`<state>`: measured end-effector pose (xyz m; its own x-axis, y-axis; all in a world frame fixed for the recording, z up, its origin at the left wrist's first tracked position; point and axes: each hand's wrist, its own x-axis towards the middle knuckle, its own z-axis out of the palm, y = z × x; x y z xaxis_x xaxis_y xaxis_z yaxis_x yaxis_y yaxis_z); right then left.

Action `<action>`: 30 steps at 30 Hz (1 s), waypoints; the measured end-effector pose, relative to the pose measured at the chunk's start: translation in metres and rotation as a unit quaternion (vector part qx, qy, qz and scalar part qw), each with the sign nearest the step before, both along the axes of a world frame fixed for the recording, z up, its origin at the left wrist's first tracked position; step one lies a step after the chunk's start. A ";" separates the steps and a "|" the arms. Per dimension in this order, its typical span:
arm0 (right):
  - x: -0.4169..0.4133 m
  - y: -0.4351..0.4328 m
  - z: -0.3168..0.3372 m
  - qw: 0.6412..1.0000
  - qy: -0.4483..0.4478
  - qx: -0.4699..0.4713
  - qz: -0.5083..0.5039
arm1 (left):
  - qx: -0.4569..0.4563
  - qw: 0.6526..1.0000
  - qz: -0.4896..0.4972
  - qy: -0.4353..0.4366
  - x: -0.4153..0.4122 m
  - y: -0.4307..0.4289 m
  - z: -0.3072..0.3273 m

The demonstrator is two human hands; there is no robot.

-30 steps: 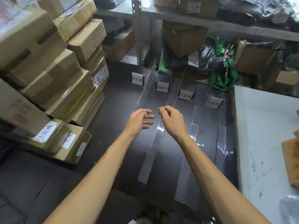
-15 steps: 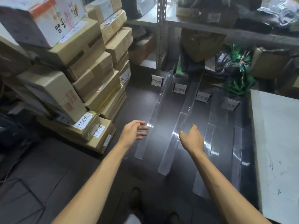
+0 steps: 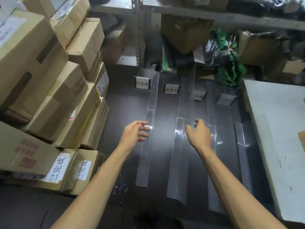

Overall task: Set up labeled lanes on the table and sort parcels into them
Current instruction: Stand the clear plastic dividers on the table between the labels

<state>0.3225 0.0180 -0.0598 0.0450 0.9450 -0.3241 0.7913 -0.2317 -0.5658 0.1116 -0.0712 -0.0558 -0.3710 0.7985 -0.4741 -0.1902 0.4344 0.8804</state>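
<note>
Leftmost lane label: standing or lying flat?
Standing: the label faces the camera, rising from the table beside the first clear strip's far end.

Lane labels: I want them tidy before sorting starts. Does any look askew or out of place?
The third label card and fourth label card sit tilted, while the first label card and second label card stand square. A clear divider strip seems to cover the third's left edge. The fourth is too blurred to read.
</note>
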 end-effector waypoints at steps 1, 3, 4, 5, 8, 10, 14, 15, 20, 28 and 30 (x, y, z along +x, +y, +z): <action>0.001 0.004 -0.002 1.000 -0.001 -0.001 -0.001 | 0.004 1.000 -0.004 -0.001 0.001 0.009 -0.001; 0.001 0.015 -0.005 1.000 -0.008 -0.008 0.000 | 0.008 1.000 -0.012 0.000 0.005 0.028 0.001; 0.001 0.021 -0.007 1.000 -0.016 -0.014 0.004 | 0.009 1.000 -0.016 -0.001 0.007 0.037 0.003; 0.001 0.028 -0.009 0.999 -0.027 -0.021 0.010 | 0.010 1.000 -0.022 -0.001 0.009 0.046 0.005; 0.000 0.048 -0.015 0.998 -0.048 -0.034 0.031 | 0.010 0.999 -0.036 0.008 0.013 0.067 0.010; -0.002 0.059 -0.019 0.996 -0.061 -0.033 0.048 | 0.010 0.999 -0.036 0.012 0.012 0.079 0.012; -0.004 0.069 -0.024 0.993 -0.088 -0.036 0.066 | 0.006 0.999 -0.041 0.019 0.008 0.099 0.010; -0.004 0.071 -0.024 0.993 -0.094 -0.031 0.068 | 0.007 0.999 -0.039 0.016 0.009 0.103 0.009; 0.000 0.075 -0.024 0.990 -0.111 -0.030 0.078 | -0.005 0.999 -0.048 0.010 0.017 0.117 0.003; 0.005 0.073 -0.024 0.991 -0.116 -0.019 0.069 | -0.008 0.999 -0.052 -0.006 0.018 0.123 0.004; 0.005 0.072 -0.024 0.990 -0.124 -0.021 0.070 | -0.008 0.998 -0.056 -0.004 0.016 0.123 0.004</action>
